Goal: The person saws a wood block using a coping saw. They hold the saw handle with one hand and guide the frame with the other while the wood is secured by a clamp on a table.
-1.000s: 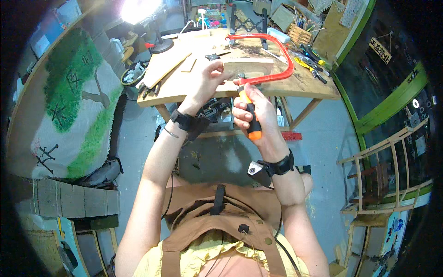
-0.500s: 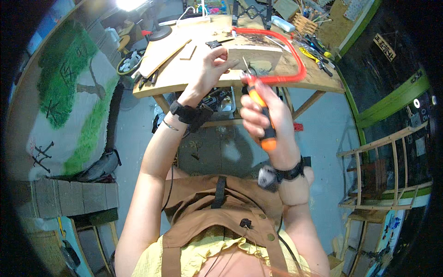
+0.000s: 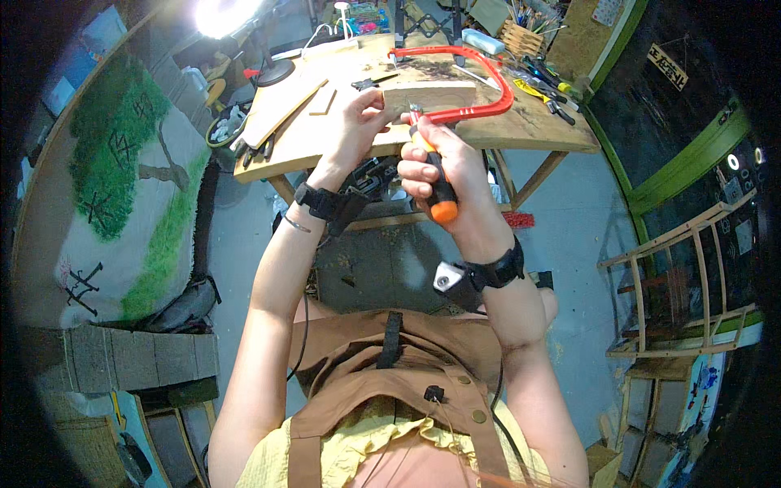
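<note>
Bright lamplight falls over a wooden worktop (image 3: pixel 529 134), with a lamp (image 3: pixel 228 16) toward its far left corner and hand tools (image 3: pixel 537 91) along its right edge. Near the middle of the front edge stands a pale block of wood (image 3: pixel 439 94). From here, sawing looks underway, perhaps only begun: the block seems to be in one piece, so any severing appears left to do, though how deep a cut runs is hidden. Beyond the front edge, the right hand (image 3: pixel 443 167) is clenched around the handle of a red saw (image 3: pixel 468 114), whose frame reaches across the block. The left hand (image 3: pixel 355 126) is at the block's left end, fingers bent; I cannot tell whether it grasps or merely steadies.
</note>
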Demonstrator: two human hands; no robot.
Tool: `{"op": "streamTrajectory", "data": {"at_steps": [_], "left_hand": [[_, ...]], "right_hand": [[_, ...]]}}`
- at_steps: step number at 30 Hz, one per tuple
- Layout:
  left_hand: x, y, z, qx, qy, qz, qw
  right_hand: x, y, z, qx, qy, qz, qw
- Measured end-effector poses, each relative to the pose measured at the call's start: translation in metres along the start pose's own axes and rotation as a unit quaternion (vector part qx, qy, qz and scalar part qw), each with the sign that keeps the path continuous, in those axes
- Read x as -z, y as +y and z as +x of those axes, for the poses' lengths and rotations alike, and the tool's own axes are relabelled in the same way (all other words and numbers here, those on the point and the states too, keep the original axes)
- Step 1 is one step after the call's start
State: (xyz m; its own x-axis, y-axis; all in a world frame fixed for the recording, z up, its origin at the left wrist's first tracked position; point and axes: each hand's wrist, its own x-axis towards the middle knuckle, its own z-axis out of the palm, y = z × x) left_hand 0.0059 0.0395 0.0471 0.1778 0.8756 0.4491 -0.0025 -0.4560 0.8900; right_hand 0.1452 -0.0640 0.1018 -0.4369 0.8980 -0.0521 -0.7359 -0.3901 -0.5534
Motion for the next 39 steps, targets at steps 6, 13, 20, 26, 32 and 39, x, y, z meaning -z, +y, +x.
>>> {"op": "streamTrajectory", "data": {"at_steps": [6, 13, 20, 26, 32, 39], "left_hand": [[-0.006, 0.008, -0.005, 0.018, -0.003, 0.039, 0.999], [-0.001, 0.009, -0.006, 0.054, 0.023, 0.075, 0.996], [-0.005, 0.014, -0.008, 0.008, 0.008, 0.016, 1.000], [-0.004, 0.021, -0.011, 0.098, 0.007, 0.036, 0.995], [-0.002, 0.013, -0.009, 0.107, -0.001, 0.048, 0.993], [-0.002, 0.004, -0.006, 0.042, 0.002, 0.033, 0.999]], "right_hand": [[-0.003, 0.003, -0.049, -0.009, 0.019, 0.007, 1.000], [0.002, 0.004, -0.019, -0.012, 0.015, -0.018, 1.000], [0.001, 0.005, -0.007, 0.014, 0.023, -0.011, 1.000], [0.007, 0.010, -0.038, -0.018, -0.018, 0.066, 0.998], [-0.003, 0.015, 0.002, 0.047, 0.027, 0.038, 0.998], [-0.003, 0.018, -0.033, 0.006, -0.021, 0.070, 0.997]]}}
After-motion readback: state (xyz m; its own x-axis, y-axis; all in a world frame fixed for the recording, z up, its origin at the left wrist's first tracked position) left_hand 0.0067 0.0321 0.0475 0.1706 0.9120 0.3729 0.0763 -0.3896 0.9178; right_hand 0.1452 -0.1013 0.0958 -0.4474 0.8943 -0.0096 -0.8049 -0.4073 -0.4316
